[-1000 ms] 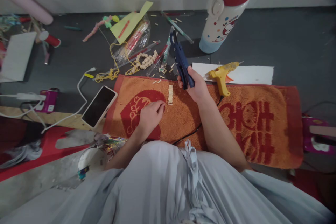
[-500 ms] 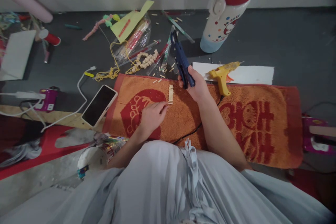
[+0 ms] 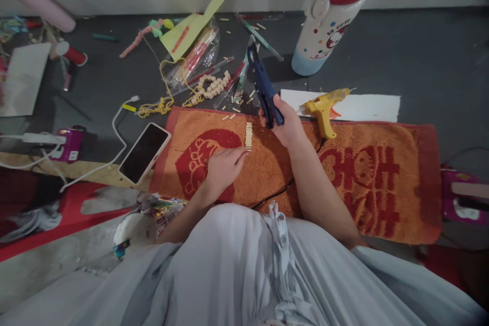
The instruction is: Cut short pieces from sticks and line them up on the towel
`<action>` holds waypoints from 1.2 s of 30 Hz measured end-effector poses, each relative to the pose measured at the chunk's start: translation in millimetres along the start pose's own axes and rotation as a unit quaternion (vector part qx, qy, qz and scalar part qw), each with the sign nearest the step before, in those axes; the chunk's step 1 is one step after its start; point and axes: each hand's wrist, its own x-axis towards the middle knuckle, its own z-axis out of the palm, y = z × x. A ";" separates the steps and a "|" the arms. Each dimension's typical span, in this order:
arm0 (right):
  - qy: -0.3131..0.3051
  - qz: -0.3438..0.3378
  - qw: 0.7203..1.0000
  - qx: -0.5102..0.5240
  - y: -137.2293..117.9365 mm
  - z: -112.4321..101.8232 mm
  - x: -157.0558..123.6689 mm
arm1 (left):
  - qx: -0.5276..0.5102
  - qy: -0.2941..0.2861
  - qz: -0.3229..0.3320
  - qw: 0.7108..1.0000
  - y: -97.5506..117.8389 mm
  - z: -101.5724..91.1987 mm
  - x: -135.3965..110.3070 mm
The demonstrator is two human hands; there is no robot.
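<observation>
My left hand [image 3: 225, 167] rests on the orange towel [image 3: 269, 173], fingers pressed together. Its fingertips touch the near end of a row of short wooden sticks [image 3: 248, 137], laid side by side in a narrow column. Whatever lies between those fingertips is too small to make out. My right hand [image 3: 288, 122] is closed around the handles of a navy blue plier-like tool [image 3: 263, 81], its head pointing away from me over the dark table. Beside that hand, a yellow glue gun [image 3: 324, 109] lies across a white strip [image 3: 370, 107].
A tall bottle [image 3: 324, 30] stands at the back right. Plastic bags of sticks [image 3: 196, 56], a beaded wooden piece [image 3: 214, 86] and yellow string [image 3: 156, 108] lie behind the towel. A phone [image 3: 145, 154] lies at its left. A black cord [image 3: 275, 195] crosses the towel.
My left fingertips have shifted slightly right, against the near end of the stick row. The right hand keeps its hold on the navy tool in the same place.
</observation>
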 end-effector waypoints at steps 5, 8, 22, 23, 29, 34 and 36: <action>-0.002 0.000 1.000 0.021 0.7 -0.4 0.2 | 0.029 0.024 0.027 0.999 -2.7 4.2 -0.9; -0.001 0.001 1.000 0.015 0.8 -1.0 0.8 | 0.048 0.047 0.044 0.997 -4.8 7.1 -1.7; 0.006 -0.002 1.000 0.006 1.8 -1.4 2.0 | 0.074 0.072 0.019 0.994 -4.0 7.3 -0.2; 0.006 -0.002 1.000 0.004 1.7 -1.2 1.9 | 0.074 0.071 0.019 0.995 -4.2 7.5 -0.3; 0.007 0.001 1.000 0.002 1.3 -0.8 1.2 | 0.073 0.080 0.030 0.994 -5.2 8.4 -0.7; 0.000 -0.002 1.000 -0.002 1.4 -1.6 1.3 | 0.066 0.084 0.039 0.994 -6.6 9.1 -0.7; -0.002 -0.003 1.000 -0.008 1.7 -2.0 1.6 | 0.062 0.083 0.037 0.994 -6.7 9.0 -0.5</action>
